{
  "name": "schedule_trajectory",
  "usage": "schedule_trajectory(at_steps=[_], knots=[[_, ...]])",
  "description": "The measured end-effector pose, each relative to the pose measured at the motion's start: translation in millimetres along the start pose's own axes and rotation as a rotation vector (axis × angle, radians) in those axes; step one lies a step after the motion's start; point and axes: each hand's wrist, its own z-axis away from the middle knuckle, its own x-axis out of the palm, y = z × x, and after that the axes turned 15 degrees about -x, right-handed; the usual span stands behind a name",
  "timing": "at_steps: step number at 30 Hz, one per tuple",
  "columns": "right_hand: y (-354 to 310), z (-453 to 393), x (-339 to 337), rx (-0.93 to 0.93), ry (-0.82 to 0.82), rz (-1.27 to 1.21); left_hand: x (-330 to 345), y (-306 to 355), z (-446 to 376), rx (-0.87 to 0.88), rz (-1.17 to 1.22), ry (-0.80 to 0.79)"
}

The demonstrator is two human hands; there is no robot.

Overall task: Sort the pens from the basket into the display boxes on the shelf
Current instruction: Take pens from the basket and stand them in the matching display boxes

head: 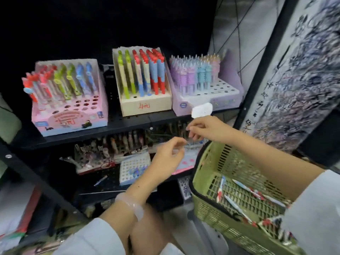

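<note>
Hands meet in front of the lower shelf. Your left hand (170, 153) has its fingers curled, and thumb and forefinger seem to pinch something small and clear, but blur hides what it is. Your right hand (202, 129) has its fingers bent and close together just above; I cannot tell if it holds anything. The green basket (207, 181) hangs under your right forearm, with loose pens (244, 194) lying on its bottom. On the upper shelf (128, 124) stand three display boxes: a pink box (73, 116), a cream box (145, 105) and a lilac box (211, 100), each holding upright pens.
</note>
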Motion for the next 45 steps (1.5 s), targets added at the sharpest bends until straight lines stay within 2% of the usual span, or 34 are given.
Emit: schedule_trajectory(at_steps=[5,11,14,16,21,28,34,37,41,45], knots=[[97,71,0,0.196,-0.063,0.119,68,-4,-12,-0.004,-0.124,-0.185],[190,143,41,0.396,-0.359,0.335,121,-11,-29,-0.061,-0.435,-0.334],[213,167,73,0.489,-0.550,0.404,135,-15,-36,-0.139,-0.494,-0.399],[223,179,91,0.513,-0.580,0.429,140,-18,-40,-0.149,-0.523,-0.421],[234,189,108,0.525,-0.604,0.450,145,-23,-48,-0.178,-0.566,-0.458],[210,199,135,0.317,-0.649,0.228,149,-27,-50,-0.212,-0.599,-0.529],[205,194,144,0.321,-0.656,0.276,152,-26,-50,-0.223,-0.592,-0.519],[208,202,123,0.332,-0.725,0.184,153,-23,-49,-0.227,-0.562,-0.524],[216,234,102,0.399,-0.931,0.130,156,-21,-46,-0.225,-0.567,-0.547],[215,256,114,0.389,-0.929,0.203,158,-21,-45,-0.232,-0.537,-0.546]])
